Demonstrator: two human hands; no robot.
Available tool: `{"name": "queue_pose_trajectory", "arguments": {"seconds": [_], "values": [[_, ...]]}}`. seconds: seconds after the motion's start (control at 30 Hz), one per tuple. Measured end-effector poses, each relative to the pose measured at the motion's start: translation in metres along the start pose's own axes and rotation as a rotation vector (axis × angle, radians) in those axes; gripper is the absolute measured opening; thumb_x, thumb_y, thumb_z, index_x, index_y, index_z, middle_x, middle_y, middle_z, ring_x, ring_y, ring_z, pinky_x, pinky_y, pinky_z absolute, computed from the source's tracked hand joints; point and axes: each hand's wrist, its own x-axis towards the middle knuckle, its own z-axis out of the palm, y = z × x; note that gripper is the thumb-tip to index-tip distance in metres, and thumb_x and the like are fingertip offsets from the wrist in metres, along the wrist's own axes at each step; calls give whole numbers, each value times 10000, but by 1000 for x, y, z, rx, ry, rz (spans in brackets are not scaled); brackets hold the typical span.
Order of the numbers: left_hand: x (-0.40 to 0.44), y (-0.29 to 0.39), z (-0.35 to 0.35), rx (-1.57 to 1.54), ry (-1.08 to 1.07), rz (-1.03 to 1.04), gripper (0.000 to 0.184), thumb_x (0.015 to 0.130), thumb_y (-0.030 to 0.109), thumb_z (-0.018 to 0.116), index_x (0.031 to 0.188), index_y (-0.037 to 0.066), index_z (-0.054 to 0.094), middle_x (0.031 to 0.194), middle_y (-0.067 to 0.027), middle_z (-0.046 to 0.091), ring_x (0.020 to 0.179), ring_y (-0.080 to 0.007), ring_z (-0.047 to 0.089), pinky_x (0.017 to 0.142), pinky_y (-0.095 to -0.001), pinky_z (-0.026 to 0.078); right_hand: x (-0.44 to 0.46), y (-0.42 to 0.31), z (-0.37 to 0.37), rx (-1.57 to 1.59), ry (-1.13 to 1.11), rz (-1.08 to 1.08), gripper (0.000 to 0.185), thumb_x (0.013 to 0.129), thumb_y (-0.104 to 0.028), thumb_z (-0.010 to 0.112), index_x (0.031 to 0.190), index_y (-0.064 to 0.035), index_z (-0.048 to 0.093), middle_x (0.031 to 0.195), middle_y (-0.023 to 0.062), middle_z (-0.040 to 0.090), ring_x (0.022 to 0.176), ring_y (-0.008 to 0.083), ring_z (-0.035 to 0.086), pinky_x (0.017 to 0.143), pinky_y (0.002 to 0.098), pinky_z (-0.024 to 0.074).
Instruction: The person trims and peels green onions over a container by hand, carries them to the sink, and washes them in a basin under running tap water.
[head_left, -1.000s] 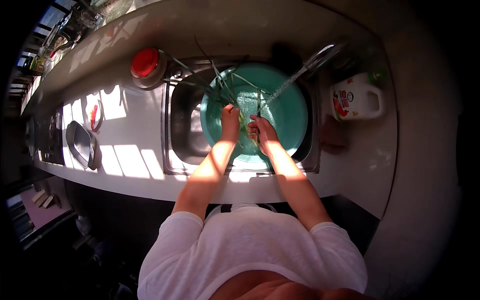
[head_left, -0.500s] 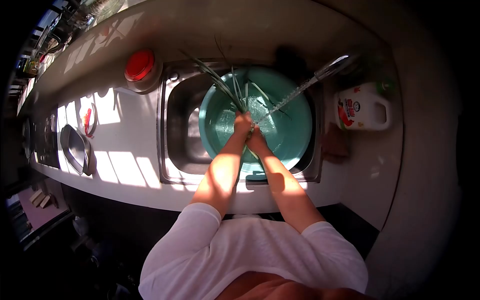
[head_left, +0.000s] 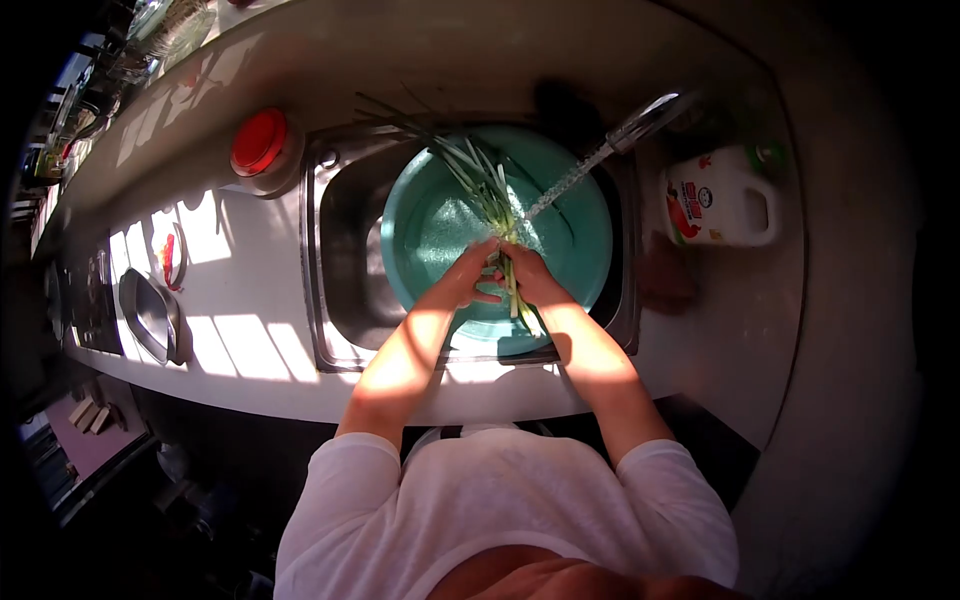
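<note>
A bunch of green onions [head_left: 490, 197] lies slantwise over a turquoise basin [head_left: 398, 262], leaves toward the back left, pale root ends toward me. My right hand [head_left: 530, 274] is closed round the lower stalks. Beside it, my left hand [head_left: 472, 274] has its fingers spread, the tips close to or touching the stalks. Water runs from the metal faucet [head_left: 650, 120] into the basin next to the leaves. The basin sits in a stainless steel sink [head_left: 345, 240].
Left of the sink stands a jar with a red lid [head_left: 258, 141]. Farther left are a metal pan [head_left: 150, 314] and red peppers [head_left: 168, 258] on the counter [head_left: 225, 290]. A white jug [head_left: 718, 205] with a green cap stands at the right.
My left hand has loosened from the green onions and spread its fingers. The root ends now show below my hands, swung toward the right. The view has shifted slightly.
</note>
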Motion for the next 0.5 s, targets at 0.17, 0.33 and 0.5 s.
{"name": "queue_pose_trajectory", "arguments": {"seconds": [0.17,0.33,0.5], "values": [[-15,-25,-3,23,7,-124,399,856,434,468,1122,144,398,1009,-89,527,865,-223,571,623,-425,534,-14,35,20,-632,-148,-207,227,907,-240,396,1001,-51,479,750,64,547,572,146,548,478,304,492],[-15,-31,7,-69,85,36,354,862,432,466,1069,146,448,900,-79,568,710,-179,593,588,-360,539,8,45,12,-13,-204,173,284,922,-265,378,1095,-58,468,811,82,574,623,191,571,524,320,487],[-41,-16,14,-288,-109,143,360,837,358,558,1037,76,454,803,-72,531,497,-151,507,391,-250,437,-19,20,35,-874,240,-564,441,907,-264,405,1258,-11,320,1172,218,424,1092,296,434,918,366,366]]}}
